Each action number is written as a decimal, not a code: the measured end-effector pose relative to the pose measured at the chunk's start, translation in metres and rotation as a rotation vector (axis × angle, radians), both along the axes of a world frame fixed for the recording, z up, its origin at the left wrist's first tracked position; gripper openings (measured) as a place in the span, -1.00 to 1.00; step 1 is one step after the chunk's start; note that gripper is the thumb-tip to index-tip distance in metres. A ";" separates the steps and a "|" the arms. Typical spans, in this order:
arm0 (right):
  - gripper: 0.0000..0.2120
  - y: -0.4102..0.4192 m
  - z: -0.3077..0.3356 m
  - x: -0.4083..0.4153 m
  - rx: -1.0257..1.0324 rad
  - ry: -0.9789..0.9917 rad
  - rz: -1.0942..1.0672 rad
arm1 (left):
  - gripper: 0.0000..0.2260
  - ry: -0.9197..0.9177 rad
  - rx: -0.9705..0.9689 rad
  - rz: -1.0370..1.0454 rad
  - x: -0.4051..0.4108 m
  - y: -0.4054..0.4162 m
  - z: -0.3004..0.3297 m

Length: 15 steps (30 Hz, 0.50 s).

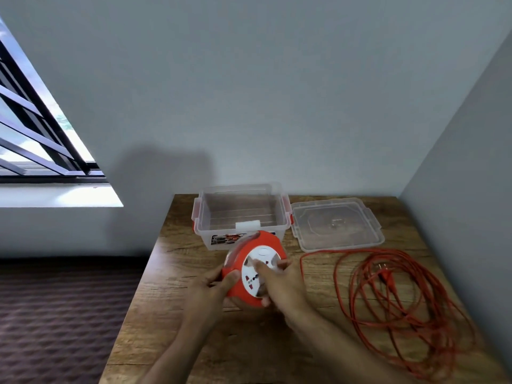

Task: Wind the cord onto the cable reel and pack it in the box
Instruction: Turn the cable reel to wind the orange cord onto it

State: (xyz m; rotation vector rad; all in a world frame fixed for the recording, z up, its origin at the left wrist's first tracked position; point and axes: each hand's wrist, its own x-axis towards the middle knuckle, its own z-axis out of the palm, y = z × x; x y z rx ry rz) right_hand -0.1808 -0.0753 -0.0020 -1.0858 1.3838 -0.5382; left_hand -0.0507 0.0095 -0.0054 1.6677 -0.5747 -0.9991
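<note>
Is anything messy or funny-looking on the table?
Yes. The orange cord lies in a loose tangle of loops on the right side of the wooden table, not wound onto the reel that both hands hold. The box stands open and empty, with its lid lying flat beside it.

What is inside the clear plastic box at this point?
Nothing shows inside the box: its ribbed floor is visible through the open top. The cable reel, held in front by both hands, hides part of the front wall. The lid lies beside it.
</note>
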 end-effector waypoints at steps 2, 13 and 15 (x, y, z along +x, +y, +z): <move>-0.69 0.000 0.008 -0.010 0.008 -0.031 0.113 | -0.74 0.016 0.000 0.026 0.006 0.001 0.001; -0.33 -0.034 0.035 -0.045 -1.322 0.668 1.469 | -0.77 -0.095 0.146 -0.137 0.038 -0.018 0.020; -0.31 -0.037 0.037 -0.046 -1.413 0.681 1.572 | -0.81 -0.126 0.153 -0.198 0.042 -0.024 0.024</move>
